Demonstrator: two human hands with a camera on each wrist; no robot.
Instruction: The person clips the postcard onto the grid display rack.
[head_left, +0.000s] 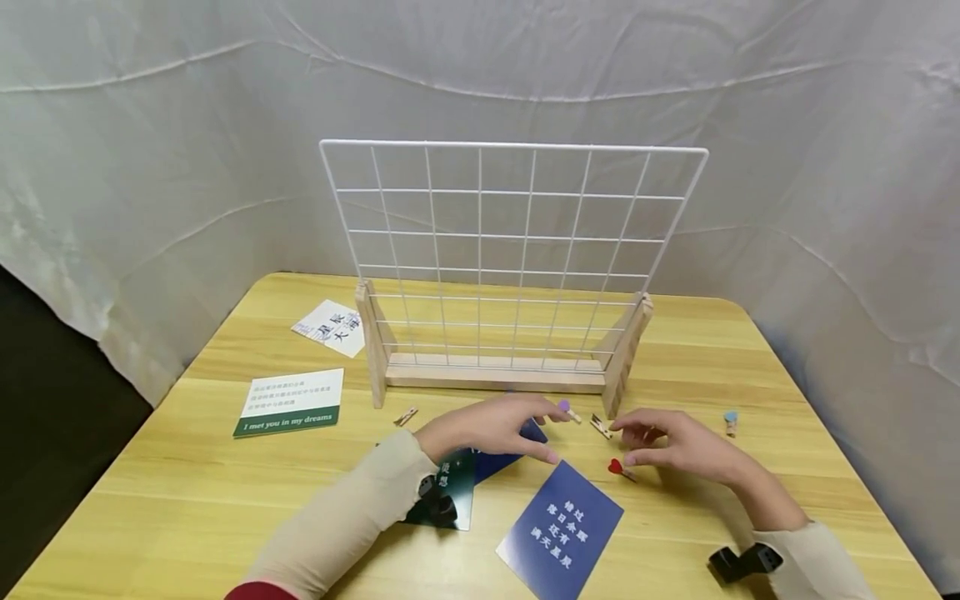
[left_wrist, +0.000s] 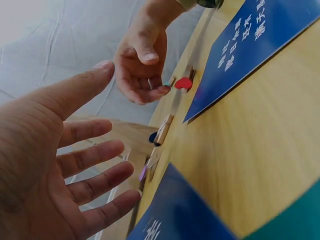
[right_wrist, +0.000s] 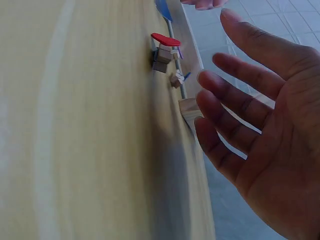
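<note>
We have both hands over the pale yellow wood-grain surface (head_left: 172, 508), in the lower middle of the head view. The left hand (head_left: 498, 429) holds nothing; its fingers are extended and spread wide, with the thumb well apart. The right hand (head_left: 690, 447), right of it in the frame, is empty too, its fingers loosely bent with a gap to the thumb.

The small wooden clothespins that we are nearest to lie between the hands. One with a dark blue topper (head_left: 601, 427) sits just beside the right fingertips; one with a red heart (head_left: 616, 467) is just below it in the frame; one with a purple topper (head_left: 564, 406) lies by the left fingertips, though we cannot tell whether they touch. A deep blue rectangular card with white characters (head_left: 562, 529) lies flat at bottom centre, apart from a second blue card (head_left: 491, 467) and a dark green card (head_left: 459, 492), both partly covered by the left arm. The white wire grid (head_left: 480, 192) leans back in its pale wooden stand (head_left: 495, 374) at upper centre.

The step in hand looks like reaching for a pin. To do it well, we should narrow the right thumb and fingers onto one pin only, pinching its handle end so a squeeze would spread the jaws, and coming in clear of the red heart. The left fingers would do best kept high enough not to brush the purple pin or drag the cards.
</note>
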